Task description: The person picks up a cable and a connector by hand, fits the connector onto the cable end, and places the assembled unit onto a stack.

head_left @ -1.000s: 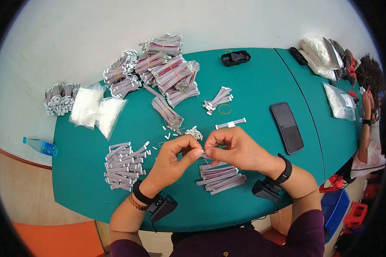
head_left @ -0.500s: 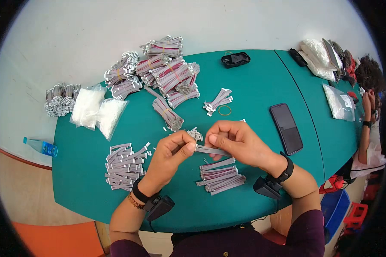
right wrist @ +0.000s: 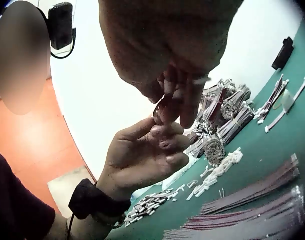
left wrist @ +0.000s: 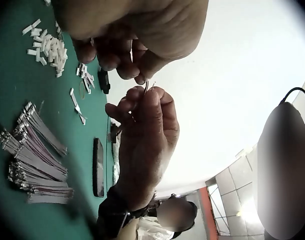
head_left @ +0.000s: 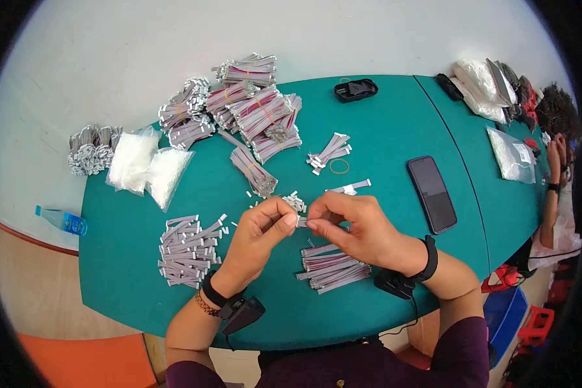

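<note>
In the head view, both hands meet over the middle of the table. The left hand [head_left: 258, 240] pinches the white end of a short grey ribbon cable [head_left: 302, 222] between thumb and forefinger. Thumb and fingers of the right hand [head_left: 367, 234] pinch the same cable just beside it, hiding most of its length. Below them lies a stack of grey and purple cables [head_left: 333, 266]. Small white connectors [head_left: 295, 201] are heaped just behind the fingertips. To the left spreads a pile of cables with white ends [head_left: 189, 252].
Banded cable bundles [head_left: 258, 113] are piled at the back, beside bags of white parts [head_left: 132, 160]. A phone [head_left: 432, 194], a black case [head_left: 355, 90] and a rubber band [head_left: 339, 166] lie on the green table [head_left: 381, 129]. A bottle [head_left: 61, 220] is at far left; another person's arm [head_left: 549, 194] at right.
Half a second ago a longer stretch of the cable showed between the hands. The right hand's fingers have since closed in near the left fingertips, and its wrist has turned slightly.
</note>
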Demonstrator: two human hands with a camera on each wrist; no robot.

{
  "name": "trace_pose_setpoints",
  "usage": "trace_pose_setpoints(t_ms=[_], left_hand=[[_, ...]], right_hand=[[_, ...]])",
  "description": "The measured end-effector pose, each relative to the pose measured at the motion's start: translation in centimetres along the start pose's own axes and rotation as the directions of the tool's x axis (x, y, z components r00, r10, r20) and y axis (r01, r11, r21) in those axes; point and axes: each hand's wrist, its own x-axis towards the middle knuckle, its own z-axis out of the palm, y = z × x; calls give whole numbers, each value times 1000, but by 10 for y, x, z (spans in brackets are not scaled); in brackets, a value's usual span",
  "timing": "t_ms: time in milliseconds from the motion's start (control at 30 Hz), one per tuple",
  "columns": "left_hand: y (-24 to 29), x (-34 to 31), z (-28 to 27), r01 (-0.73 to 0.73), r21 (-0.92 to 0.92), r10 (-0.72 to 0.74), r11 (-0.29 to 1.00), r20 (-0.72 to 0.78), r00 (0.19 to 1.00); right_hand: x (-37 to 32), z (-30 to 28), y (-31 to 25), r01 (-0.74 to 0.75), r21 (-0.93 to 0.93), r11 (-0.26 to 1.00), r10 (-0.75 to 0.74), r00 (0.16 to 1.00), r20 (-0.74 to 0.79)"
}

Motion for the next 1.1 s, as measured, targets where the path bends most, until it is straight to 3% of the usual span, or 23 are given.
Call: trace_pose_setpoints(t_ms=[167, 367, 467, 567, 667, 1100], left_hand=[[-2, 1, 0, 1, -46, 0, 999, 19, 1000], [-8, 3, -4, 22, -42, -22, 999, 15, 1000], [-4, 4, 9, -120, 188, 158, 975, -204, 966], [-3, 2, 3, -283, 497, 377, 820, -98, 921], [7, 0, 6, -317, 615, 433, 722, -46, 900], [4, 2, 5, -402, 717, 548, 570, 34, 836]], right_hand=[[0, 1, -2, -117, 120, 986, 117, 993, 5], [0, 2, 0, -100, 104, 990, 98, 995, 19], [1, 2, 1, -106, 76, 991, 106, 994, 11], [1, 1, 1, -68, -29, 997, 68, 998, 7], [1, 2, 2, -47, -46, 998, 47, 999, 8], [1, -1, -3, -54, -56, 997, 56, 998, 26]])
